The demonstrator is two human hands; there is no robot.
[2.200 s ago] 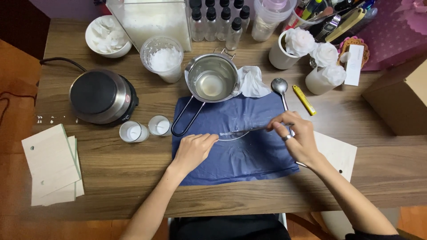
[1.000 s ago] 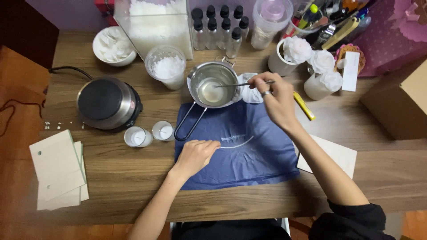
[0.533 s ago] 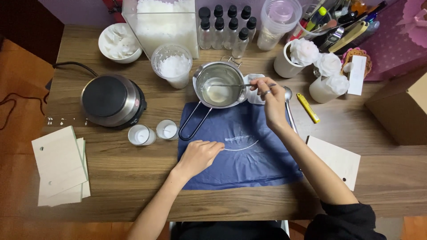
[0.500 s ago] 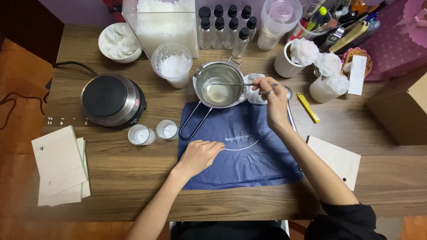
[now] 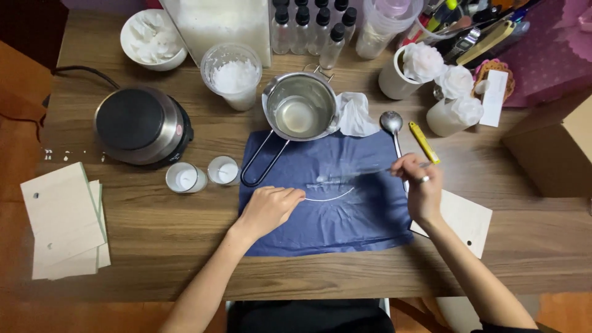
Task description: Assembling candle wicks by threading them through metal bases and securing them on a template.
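The left hand (image 5: 268, 209) is laid knuckles-up on the blue cloth (image 5: 333, 216), its fingers curled narrow and pinching one end of a thin white wick (image 5: 330, 198). From that pinch the wick runs toward 3 o'clock in a shallow curve across the cloth. The right hand (image 5: 419, 188) is closed around a slim rod-like tool (image 5: 364, 174), perhaps tweezers or a stick (blurred, so its kind cannot be told), whose tip is pointed toward 9 o'clock, just above the wick's far end.

The wick is judged very light and limp, possibly slick or stiffened if wax-coated; it is best taken at an end with fingertips, since a grip at the middle would let it sag or kink.

At 12 o'clock from the left hand a small steel pot (image 5: 300, 111) with a long wire handle is set partly on the cloth, clear liquid in its bottom. A crumpled white tissue (image 5: 357, 116) is seen just beside it, and a metal spoon (image 5: 391, 123) and a yellow cutter (image 5: 425, 141) lie near the right hand's 12 o'clock. At 10 o'clock two small candle cups (image 5: 202, 175) stand near a round hot plate (image 5: 140, 123). The wooden tabletop (image 5: 154, 246) carries pale cards (image 5: 61, 222) at 9 o'clock.
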